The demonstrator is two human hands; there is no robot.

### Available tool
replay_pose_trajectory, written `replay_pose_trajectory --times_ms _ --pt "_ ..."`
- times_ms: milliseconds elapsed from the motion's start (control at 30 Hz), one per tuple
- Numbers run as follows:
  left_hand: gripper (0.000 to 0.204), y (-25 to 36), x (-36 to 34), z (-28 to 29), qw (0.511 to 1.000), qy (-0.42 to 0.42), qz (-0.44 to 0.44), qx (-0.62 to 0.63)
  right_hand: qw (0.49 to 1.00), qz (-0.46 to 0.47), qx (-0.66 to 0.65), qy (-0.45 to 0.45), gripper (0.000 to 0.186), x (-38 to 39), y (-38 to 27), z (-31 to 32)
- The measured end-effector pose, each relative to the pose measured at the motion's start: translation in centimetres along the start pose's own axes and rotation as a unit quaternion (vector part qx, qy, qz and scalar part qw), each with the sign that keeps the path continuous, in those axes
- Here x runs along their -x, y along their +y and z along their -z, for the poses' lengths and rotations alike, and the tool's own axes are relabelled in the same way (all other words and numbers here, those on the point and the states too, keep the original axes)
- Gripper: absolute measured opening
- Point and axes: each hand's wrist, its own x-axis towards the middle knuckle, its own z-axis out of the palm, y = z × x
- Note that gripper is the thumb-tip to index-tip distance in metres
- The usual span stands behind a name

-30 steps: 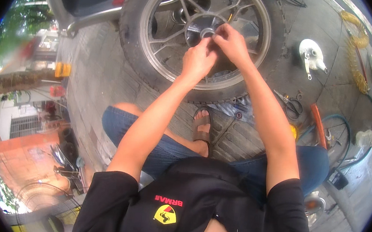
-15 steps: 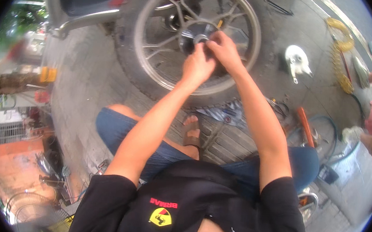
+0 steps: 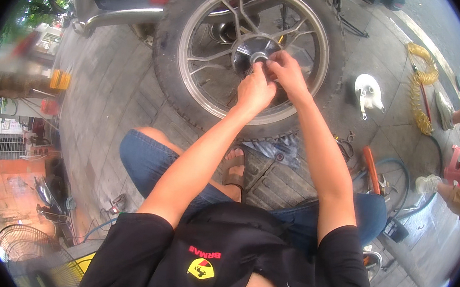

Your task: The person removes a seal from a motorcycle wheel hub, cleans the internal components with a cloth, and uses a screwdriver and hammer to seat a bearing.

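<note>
one motorcycle wheel [image 3: 251,58], two hands, one yellow coiled hose [image 3: 422,86], one pink stool [image 3: 458,163]

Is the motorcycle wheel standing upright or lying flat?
Upright. The wheel stands on its tyre on the pavement, and both hands, left and right, work at its hub.

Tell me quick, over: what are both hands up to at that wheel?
Left hand and right hand together at the wheel hub, fingers pinched on it. Motorbike wheel upright on paving. Nothing between hands and hub. White hub cover lies apart, right.

Black tyre [image 3: 165,78], silver rim [image 3: 191,85], yellow coiled hose [image 3: 420,86], pink stool [image 3: 459,164].
</note>
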Motion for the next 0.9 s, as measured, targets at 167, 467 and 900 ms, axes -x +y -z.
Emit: replay_pose_trajectory --times_ms 167,467,900 --pt "0.051 -0.6 0.1 -0.4 1.0 0.018 -0.001 0.024 1.0 0.009 0.026 -0.005 0.022 0.0 0.1 -0.3" --pt "0.052 0.4 0.3 -0.7 1.0 0.03 0.005 0.002 0.987 0.061 0.132 0.07 0.028 0.7 -0.2 -1.1" --pt "0.048 0.4 0.0 -1.3 0.999 0.048 -0.011 0.001 0.981 0.065 0.146 0.107 0.027 0.4 -0.3 -1.5"
